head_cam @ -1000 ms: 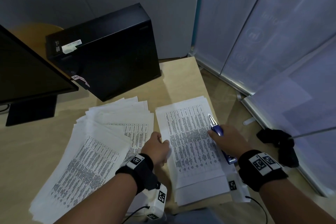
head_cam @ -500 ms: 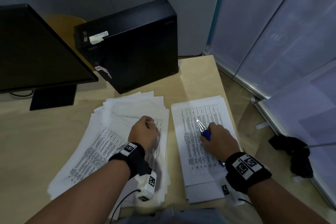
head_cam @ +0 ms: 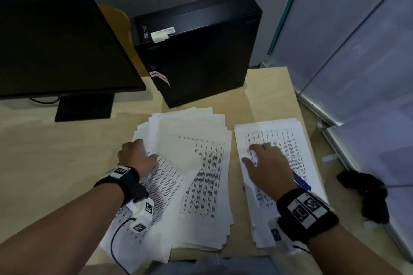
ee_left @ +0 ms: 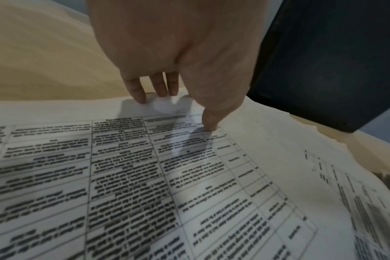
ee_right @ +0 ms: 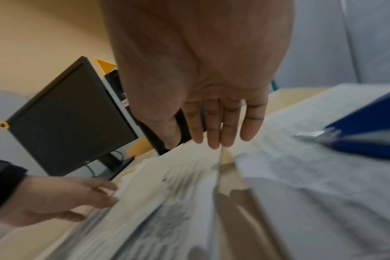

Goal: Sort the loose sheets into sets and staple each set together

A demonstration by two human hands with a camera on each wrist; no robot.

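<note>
Left hand (head_cam: pixel 138 158): we see it resting on the fanned pile of loose sheets (head_cam: pixel 192 176), near that pile's far left corner; in the left wrist view the thumb (ee_left: pixel 209 123) presses a printed sheet while the other fingertips touch its far edge, so the paper seems pinched between them.
Right hand (head_cam: pixel 266 169): we see it palm down over the squared stack (head_cam: pixel 290 140), fingers straight and close together with the thumb out to the side, holding nothing.
Loose sheets: spread across the middle of the desk (head_cam: pixel 55 163), up to its near edge.
Squared stack: just beside the pile, along the desk's right edge.
Stapler (head_cam: pixel 301 182): blue, lying on the squared stack beside our right wrist; the hand is off it.
Monitor (head_cam: pixel 58 40): at the far left of the desk.
Computer case (head_cam: pixel 201 51): black, upright at the far edge, behind the papers.
</note>
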